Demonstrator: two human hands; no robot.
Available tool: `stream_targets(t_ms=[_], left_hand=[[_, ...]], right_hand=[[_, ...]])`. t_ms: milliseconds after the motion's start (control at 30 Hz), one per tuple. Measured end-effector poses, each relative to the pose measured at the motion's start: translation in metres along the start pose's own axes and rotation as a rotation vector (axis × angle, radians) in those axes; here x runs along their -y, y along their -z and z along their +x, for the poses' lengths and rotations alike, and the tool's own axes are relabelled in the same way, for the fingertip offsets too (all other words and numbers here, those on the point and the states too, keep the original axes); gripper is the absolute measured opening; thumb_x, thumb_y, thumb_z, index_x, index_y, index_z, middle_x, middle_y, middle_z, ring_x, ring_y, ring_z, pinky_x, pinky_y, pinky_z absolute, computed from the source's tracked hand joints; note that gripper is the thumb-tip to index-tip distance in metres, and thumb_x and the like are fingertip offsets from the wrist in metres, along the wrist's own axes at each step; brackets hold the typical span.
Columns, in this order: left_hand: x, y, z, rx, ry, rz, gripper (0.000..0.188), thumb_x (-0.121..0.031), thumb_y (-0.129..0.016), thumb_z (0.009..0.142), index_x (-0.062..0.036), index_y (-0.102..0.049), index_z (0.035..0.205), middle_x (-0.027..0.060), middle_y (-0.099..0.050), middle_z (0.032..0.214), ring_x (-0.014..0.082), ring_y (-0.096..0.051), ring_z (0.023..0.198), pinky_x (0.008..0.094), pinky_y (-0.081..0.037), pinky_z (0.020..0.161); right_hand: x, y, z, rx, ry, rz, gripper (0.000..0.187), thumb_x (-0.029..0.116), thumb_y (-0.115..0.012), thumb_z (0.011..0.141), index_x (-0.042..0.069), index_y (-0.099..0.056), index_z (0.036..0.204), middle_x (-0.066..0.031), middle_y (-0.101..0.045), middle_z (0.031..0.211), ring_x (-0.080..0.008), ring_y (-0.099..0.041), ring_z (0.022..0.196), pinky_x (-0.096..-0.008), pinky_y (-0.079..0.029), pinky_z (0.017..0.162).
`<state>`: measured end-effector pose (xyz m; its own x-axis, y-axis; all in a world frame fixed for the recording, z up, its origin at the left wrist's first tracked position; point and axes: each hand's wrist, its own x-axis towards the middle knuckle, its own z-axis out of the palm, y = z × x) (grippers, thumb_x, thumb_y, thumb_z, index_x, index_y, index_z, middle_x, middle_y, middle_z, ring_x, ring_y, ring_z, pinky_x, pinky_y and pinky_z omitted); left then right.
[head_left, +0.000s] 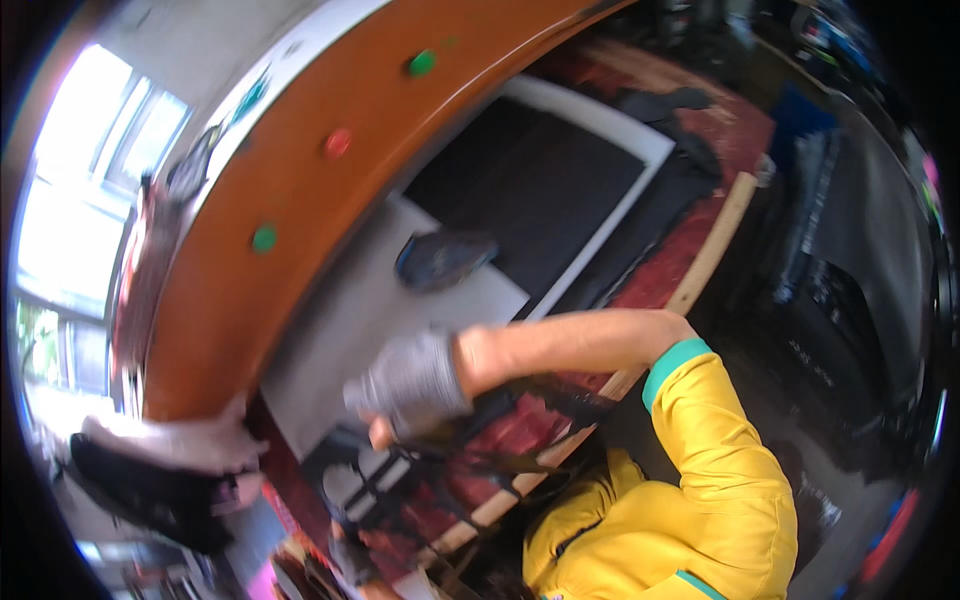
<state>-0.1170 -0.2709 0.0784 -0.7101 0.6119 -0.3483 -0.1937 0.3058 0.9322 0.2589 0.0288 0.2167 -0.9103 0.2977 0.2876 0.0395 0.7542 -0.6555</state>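
My right hand [412, 388], in a grey glove with bare fingertips, reaches across the worktable from a yellow sleeve. Its fingers curl downward over a black piece with cut-out openings [335, 455]; what they hold, if anything, is hidden. Low in the picture, my left hand [350, 556], also gloved, sits close to dark strips; blur hides its fingers. Beyond my right hand, a dark oval object [445, 260] rests where a pale sheet [340, 310] meets a black panel with a white border [530, 160].
A curved orange-brown board [310, 190] with green and red round knobs rises along the table's far side. The worn red tabletop [650, 285] has a wooden strip [715, 240] along its near edge. Black sheets [850, 290] lie at the right; a black-and-white bundle [150, 480] is at the left.
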Motion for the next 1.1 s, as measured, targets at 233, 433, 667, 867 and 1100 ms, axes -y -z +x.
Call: stream_targets(t_ms=[233,433,667,867,1100], left_hand=[[-0.001,-0.041,-0.01,0.216,-0.035,0.288,0.032,-0.031,-0.067,0.092,-0.0047,-0.061,0.109,0.0031,-0.062,0.086,0.0128,-0.056,0.075,0.0268,-0.044,0.062],[0.001,-0.101,-0.061,0.546,-0.127,0.527,0.041,-0.021,-0.068,0.093,-0.0011,-0.059,0.128,0.0033,-0.062,0.108,0.012,-0.053,0.095,0.0263,-0.045,0.08],[0.02,-0.159,-0.144,0.986,-0.428,0.95,0.037,-0.027,-0.066,0.091,-0.0089,-0.06,0.122,0.0075,-0.061,0.105,0.0176,-0.057,0.094,0.0308,-0.048,0.078],[0.024,-0.229,-0.208,1.497,0.0,0.342,0.018,-0.02,-0.071,0.089,-0.0065,-0.065,0.1,0.0016,-0.063,0.083,0.0114,-0.057,0.075,0.0269,-0.047,0.066],[0.092,-0.373,-0.401,1.508,-1.089,0.626,0.017,-0.001,-0.073,0.081,-0.0056,-0.057,0.081,-0.0001,-0.054,0.075,0.0092,-0.047,0.067,0.0251,-0.042,0.061]], right_hand=[[0.047,0.007,-0.193,0.223,-0.35,0.024,0.05,0.034,-0.08,0.075,0.004,-0.056,0.106,-0.013,-0.064,0.09,-0.0349,-0.064,0.09,-0.0447,-0.049,0.075],[0.139,-0.083,-0.357,-0.231,-0.829,-0.116,0.033,0.037,-0.066,0.085,0.007,-0.066,0.098,-0.012,-0.062,0.096,-0.0345,-0.064,0.085,-0.0445,-0.049,0.073],[0.283,-0.2,-0.466,-0.437,-0.876,-0.792,0.023,0.024,-0.07,0.078,0.015,-0.07,0.099,0.0027,-0.065,0.101,-0.0186,-0.063,0.091,-0.0333,-0.055,0.064],[0.401,-0.282,-0.517,-0.794,-1.181,-0.763,0.025,0.012,-0.068,0.072,0.014,-0.07,0.097,0.0005,-0.065,0.094,-0.0213,-0.063,0.086,-0.0334,-0.055,0.067],[0.516,-0.365,-0.616,-1.04,-1.455,-1.091,0.011,0.015,-0.071,0.075,0.01,-0.068,0.084,-0.0038,-0.066,0.086,-0.0229,-0.063,0.079,-0.0363,-0.052,0.064]])
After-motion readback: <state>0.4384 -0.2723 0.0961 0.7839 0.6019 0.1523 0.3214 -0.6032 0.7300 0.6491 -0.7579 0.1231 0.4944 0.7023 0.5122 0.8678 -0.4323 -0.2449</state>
